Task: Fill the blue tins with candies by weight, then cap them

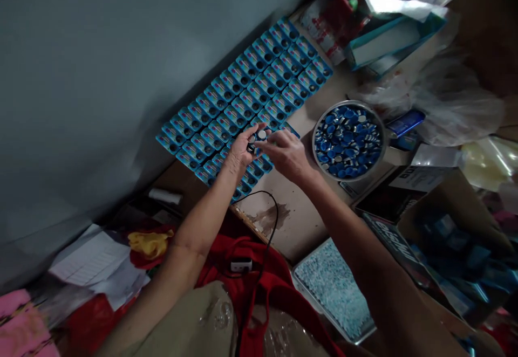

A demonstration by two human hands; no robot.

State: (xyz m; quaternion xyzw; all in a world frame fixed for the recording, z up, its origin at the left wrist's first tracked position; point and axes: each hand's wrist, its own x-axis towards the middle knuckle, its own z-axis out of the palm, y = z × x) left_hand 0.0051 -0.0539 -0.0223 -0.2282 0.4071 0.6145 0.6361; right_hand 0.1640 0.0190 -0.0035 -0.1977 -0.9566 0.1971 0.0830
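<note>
Rows of small blue cards (238, 103), each with a dark round spot, lie side by side on the table. Over their lower edge, my left hand (244, 149) is cupped around several small round caps (261, 135) with white and blue sides. My right hand (286, 152) is beside it, its fingers pinched at the caps in the left palm; what exactly they grip is too small to tell. To the right of my hands stands a round bowl (348, 140) full of blue and white caps.
A tray of pale blue pellets (334, 287) sits near my right forearm. An open cardboard box (449, 227) and plastic bags (457, 98) are at the right. A teal box (396, 41) lies at the back. The wall (101, 76) borders the table's left; a black cable (277, 214) hangs in front.
</note>
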